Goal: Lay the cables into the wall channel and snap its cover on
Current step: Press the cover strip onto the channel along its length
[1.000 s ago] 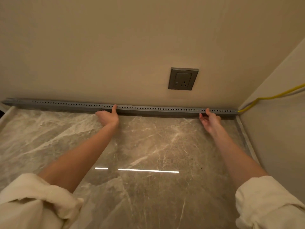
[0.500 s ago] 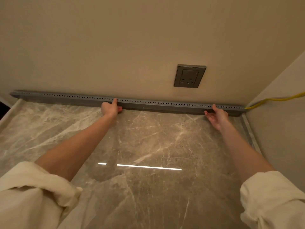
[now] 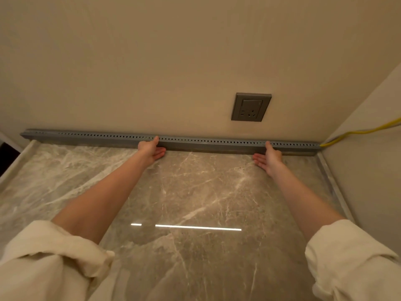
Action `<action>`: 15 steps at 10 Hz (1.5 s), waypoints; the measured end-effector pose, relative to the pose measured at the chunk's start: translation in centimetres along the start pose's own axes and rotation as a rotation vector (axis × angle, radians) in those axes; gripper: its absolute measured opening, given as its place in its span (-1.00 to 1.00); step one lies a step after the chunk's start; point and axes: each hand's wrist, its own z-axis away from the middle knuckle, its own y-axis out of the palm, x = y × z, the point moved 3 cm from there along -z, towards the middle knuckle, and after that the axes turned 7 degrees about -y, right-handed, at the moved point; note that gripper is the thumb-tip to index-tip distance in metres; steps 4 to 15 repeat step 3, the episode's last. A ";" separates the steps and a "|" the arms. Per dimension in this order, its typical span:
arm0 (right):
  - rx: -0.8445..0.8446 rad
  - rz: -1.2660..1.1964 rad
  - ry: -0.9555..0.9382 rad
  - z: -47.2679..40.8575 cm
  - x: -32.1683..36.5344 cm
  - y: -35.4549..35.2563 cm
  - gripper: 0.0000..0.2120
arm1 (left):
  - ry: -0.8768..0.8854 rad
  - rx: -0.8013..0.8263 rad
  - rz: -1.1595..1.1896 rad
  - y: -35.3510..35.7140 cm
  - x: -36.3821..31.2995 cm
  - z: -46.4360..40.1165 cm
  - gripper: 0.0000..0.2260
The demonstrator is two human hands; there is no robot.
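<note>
My left hand (image 3: pixel 152 149) and right hand (image 3: pixel 269 156) press flat, fingers straight, against the channel cover (image 3: pixel 208 144) along the wall's foot (yellow cable (image 3: pixel 355 132) exits right). Next: firm pressure along its length, I judge.

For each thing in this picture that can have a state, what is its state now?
wall channel: cover on, lying along the foot of the wall.
left hand: open, thumb on the channel top, fingers straight at its front.
right hand: open, thumb on the channel top, fingers straight.
yellow cable: runs into the channel's right end.
wall socket: nothing plugged in.
</note>
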 end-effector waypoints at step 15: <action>0.128 0.096 0.027 3.3 -1.0 4.0 -0.51 | -0.002 0.083 -0.144 -1.6 0.3 1.0 -0.60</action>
